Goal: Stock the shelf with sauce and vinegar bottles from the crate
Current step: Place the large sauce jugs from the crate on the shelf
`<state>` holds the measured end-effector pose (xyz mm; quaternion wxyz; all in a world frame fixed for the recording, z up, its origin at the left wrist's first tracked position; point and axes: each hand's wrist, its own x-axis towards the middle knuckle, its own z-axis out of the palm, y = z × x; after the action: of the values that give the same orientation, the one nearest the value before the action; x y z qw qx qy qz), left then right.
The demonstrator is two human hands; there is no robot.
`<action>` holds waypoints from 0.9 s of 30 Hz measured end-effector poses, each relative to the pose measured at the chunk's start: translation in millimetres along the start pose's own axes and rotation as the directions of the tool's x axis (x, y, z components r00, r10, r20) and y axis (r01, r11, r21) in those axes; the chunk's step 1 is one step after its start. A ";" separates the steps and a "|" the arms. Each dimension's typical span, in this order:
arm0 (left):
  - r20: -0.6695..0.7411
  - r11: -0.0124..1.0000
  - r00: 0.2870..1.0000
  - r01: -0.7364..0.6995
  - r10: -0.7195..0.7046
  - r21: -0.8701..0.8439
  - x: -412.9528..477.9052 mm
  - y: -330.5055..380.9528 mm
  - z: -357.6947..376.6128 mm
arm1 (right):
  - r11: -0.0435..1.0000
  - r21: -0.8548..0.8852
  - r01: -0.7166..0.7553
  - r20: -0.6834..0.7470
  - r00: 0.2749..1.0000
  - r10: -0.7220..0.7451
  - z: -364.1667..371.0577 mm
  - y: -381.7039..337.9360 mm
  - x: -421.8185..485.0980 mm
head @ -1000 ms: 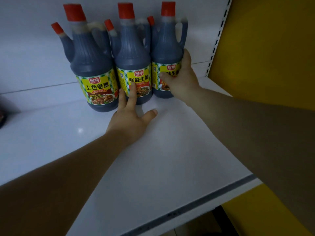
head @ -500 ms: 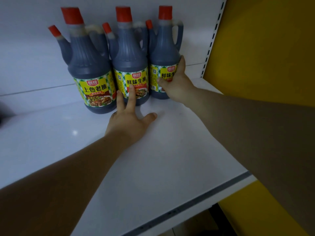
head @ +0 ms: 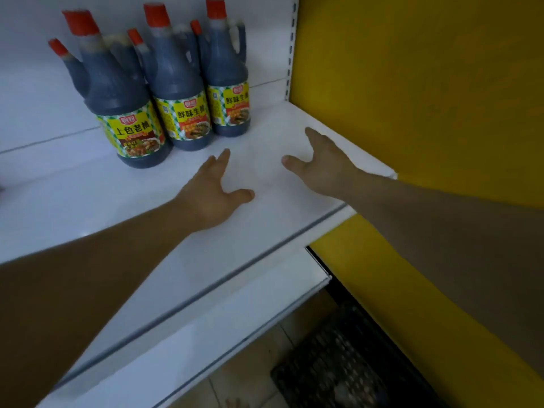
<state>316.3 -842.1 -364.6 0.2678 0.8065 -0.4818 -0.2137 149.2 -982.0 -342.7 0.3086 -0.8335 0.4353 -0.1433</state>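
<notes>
I saw three dark red-capped sauce bottles (head: 179,92) on the white metal shelf (head: 88,201), left hand (head: 212,195) and right hand (head: 321,169) open nearby.

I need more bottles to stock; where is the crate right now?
Head view, lower right: the black crate sits on the floor below the white shelf, beside the yellow panel.

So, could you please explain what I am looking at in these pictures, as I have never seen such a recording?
There is no machine: a person wears a camera on the head, looking forward and down. The left hand and right hand reach over a white shelf, both open, holding nothing. Three dark sauce bottles with red caps stand upright, side by side, at the back of the shelf. Below, on the floor, is a dark mesh crate. A yellow panel closes the right side.
</notes>
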 end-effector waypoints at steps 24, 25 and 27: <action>0.837 0.968 0.543 -0.239 0.068 0.076 -216.0 75.9 345.4 | 0.697 0.041 -0.716 0.177 0.692 0.700 11.8 318.8 -400.2; 0.849 0.969 0.527 -0.229 0.047 0.089 -219.2 77.9 362.6 | 0.682 0.058 -0.729 0.190 0.679 0.709 17.8 334.8 -411.2; 0.871 0.970 0.491 -0.217 0.008 0.113 -223.8 80.2 397.0 | 0.663 0.113 -0.740 0.213 0.669 0.712 31.3 364.1 -432.4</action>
<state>-75.6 -763.7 -597.9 -0.0816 0.5807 -0.6222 -0.5187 -317.7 -774.5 -586.6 0.4500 -0.5648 0.6915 0.0144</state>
